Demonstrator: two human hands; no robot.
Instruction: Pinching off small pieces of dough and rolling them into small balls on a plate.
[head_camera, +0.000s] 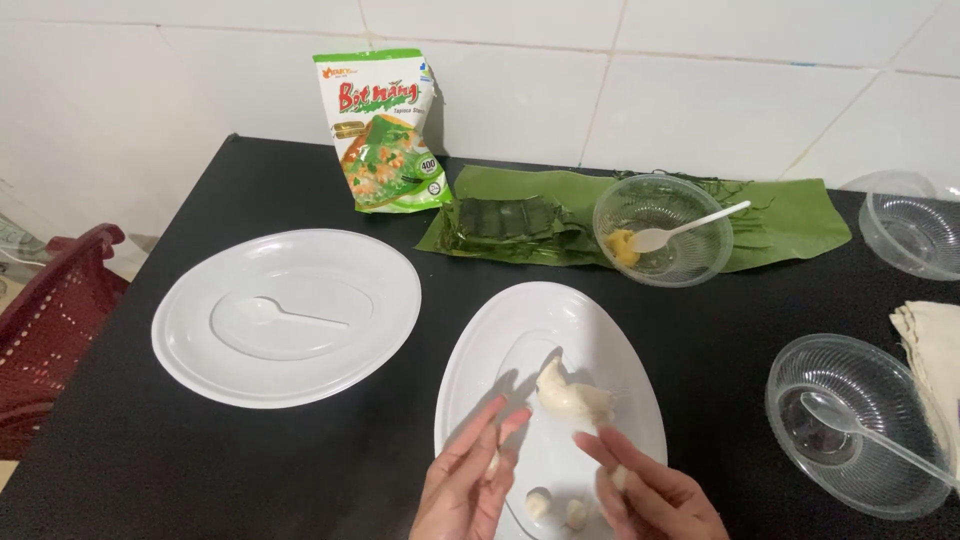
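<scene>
My left hand (468, 480) and my right hand (650, 490) hover low over a white oval plate (500, 340) at the bottom centre. A folded lump of pale dough (572, 398) lies on that plate just beyond my fingertips. Two small dough balls (556, 508) rest on the plate between my wrists. My left fingers pinch a small bit of dough, and my right fingers curl round another small piece (620, 476). Neither hand touches the large lump.
A second white oval plate (200, 340) with a white spoon (285, 315) lies at left. Behind are a green starch bag (385, 130), a banana leaf (790, 215) with wrapped parcels (505, 220), a clear bowl (700, 265) holding yellow filling and a spoon, two more clear bowls (860, 480) (915, 235), a cloth (935, 345) and a red chair (50, 330).
</scene>
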